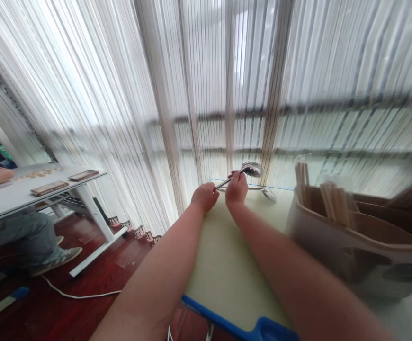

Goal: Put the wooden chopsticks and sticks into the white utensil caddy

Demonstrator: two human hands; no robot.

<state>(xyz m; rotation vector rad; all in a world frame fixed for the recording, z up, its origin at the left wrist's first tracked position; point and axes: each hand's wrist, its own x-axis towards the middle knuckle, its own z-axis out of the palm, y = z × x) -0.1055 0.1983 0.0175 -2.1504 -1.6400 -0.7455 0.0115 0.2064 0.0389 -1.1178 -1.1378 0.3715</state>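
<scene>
Both my hands hold a shiny metal ladle [252, 169] above the far end of a pale green cutting board [234, 274]. My left hand [205, 196] is closed around the end of its handle. My right hand [237, 188] grips the handle close to the bowl, which points to the far right. Behind and below my right hand, a second metal utensil with a spoon-like head [269, 194] lies on the board; part of its handle is hidden. Whether its head has holes I cannot make out.
At right stands a compartmented holder [334, 255] with bundles of wooden chopsticks [335, 201]. The board's blue handle [270, 330] is at the near edge. Pleated sheer curtains [227, 71] hang directly beyond. Another person sits at a white table [14, 194] on the left.
</scene>
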